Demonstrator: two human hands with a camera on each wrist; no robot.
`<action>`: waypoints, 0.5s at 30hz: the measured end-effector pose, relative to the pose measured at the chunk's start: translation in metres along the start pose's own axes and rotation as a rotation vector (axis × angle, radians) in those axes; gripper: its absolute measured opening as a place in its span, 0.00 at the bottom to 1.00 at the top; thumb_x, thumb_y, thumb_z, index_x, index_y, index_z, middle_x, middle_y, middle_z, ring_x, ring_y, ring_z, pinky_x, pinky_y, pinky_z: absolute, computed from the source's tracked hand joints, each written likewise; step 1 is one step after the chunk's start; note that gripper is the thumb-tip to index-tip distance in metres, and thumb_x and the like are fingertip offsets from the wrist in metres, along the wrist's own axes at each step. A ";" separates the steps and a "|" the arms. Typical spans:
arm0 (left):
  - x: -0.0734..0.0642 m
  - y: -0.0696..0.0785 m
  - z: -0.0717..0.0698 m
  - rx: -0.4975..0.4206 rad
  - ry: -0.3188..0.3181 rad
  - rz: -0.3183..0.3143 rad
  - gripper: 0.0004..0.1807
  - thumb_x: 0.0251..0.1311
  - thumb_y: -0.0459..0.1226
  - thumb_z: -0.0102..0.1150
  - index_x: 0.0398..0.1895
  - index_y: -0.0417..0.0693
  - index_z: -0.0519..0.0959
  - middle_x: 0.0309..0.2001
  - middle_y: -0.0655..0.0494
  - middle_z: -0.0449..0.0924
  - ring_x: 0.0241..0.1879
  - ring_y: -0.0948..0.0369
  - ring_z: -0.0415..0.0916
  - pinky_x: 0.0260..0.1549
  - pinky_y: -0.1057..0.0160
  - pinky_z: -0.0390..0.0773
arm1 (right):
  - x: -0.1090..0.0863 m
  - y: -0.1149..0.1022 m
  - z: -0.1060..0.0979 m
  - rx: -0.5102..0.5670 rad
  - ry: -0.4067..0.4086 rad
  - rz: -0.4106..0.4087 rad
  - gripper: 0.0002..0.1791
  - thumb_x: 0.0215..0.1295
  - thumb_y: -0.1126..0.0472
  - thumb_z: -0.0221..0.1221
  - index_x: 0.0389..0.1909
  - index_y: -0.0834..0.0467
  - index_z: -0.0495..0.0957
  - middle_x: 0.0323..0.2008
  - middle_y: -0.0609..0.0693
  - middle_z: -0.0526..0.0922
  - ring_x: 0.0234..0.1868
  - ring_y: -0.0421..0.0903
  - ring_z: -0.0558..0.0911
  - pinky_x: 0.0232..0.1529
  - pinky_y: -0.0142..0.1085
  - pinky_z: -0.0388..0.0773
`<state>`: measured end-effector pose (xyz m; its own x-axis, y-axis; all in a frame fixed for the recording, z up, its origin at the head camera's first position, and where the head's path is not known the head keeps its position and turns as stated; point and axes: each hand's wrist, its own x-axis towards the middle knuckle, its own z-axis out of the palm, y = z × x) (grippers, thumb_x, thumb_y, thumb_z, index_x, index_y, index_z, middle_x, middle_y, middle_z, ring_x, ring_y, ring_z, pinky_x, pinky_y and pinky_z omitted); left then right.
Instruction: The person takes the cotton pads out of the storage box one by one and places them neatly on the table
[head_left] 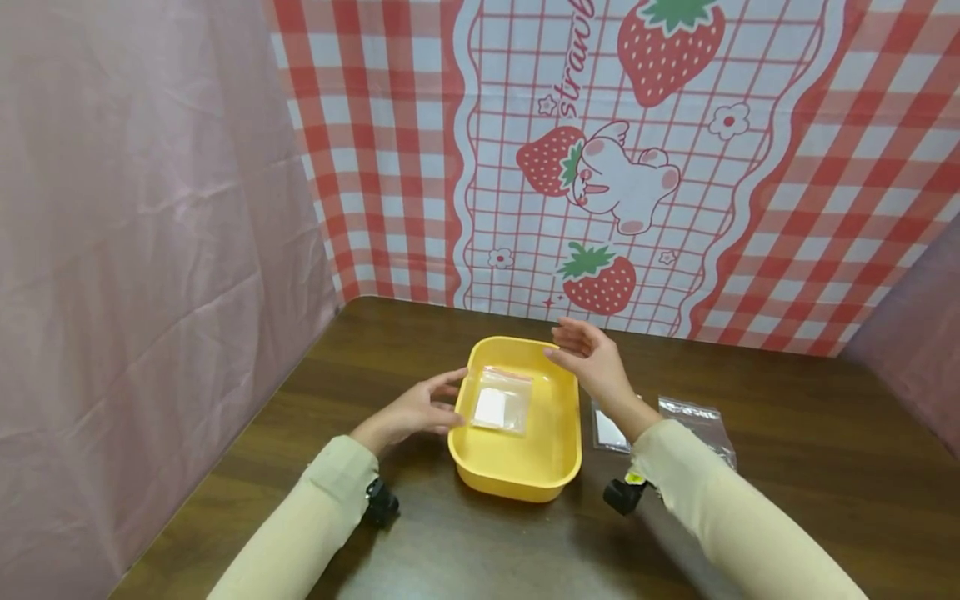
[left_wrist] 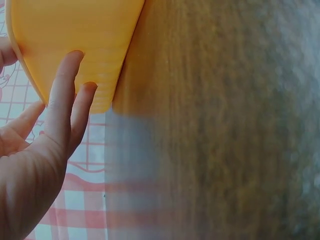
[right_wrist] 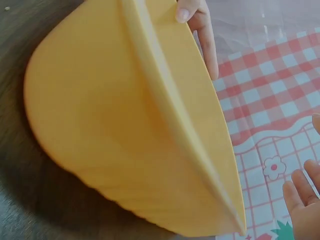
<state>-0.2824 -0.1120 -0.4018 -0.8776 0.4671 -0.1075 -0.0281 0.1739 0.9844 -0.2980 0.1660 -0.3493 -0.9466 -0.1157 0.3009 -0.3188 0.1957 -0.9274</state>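
A yellow plastic basin (head_left: pixel 517 487) stands on the table, with a clear zip bag (head_left: pixel 504 402) holding a white card inside it. At the basin's left rim is my left hand (head_left: pixel 416 410), its fingers spread along the outer wall and its thumb by the rim; firm contact cannot be told. In the left wrist view, the left hand (left_wrist: pixel 37 160) shows fairly straight fingers beside the yellow wall (left_wrist: pixel 107 40). My right hand (head_left: pixel 592 362) hovers by the far right rim, fingers loosely extended and holding nothing. The right wrist view shows the right hand (right_wrist: pixel 305 200) apart from the basin (right_wrist: pixel 115 115).
Right of the basin lie a clear bag with a white card (head_left: pixel 610 429), partly behind the right forearm, and another clear plastic bag (head_left: pixel 697 425). A strawberry-print cloth (head_left: pixel 510 208) hangs behind the brown table (head_left: pixel 810 433); a pale pink curtain (head_left: pixel 150 250) hangs at left.
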 end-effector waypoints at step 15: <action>0.000 0.001 -0.001 0.022 0.011 -0.013 0.42 0.52 0.28 0.64 0.70 0.51 0.57 0.61 0.37 0.62 0.52 0.49 0.72 0.39 0.56 0.80 | 0.017 -0.009 0.027 -0.006 -0.010 0.017 0.31 0.56 0.65 0.65 0.61 0.63 0.67 0.53 0.60 0.74 0.55 0.55 0.73 0.54 0.37 0.72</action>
<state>-0.2829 -0.1123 -0.4011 -0.8822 0.4555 -0.1191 -0.0296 0.1987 0.9796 -0.3099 0.1362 -0.3415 -0.9513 -0.1223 0.2829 -0.3030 0.2035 -0.9310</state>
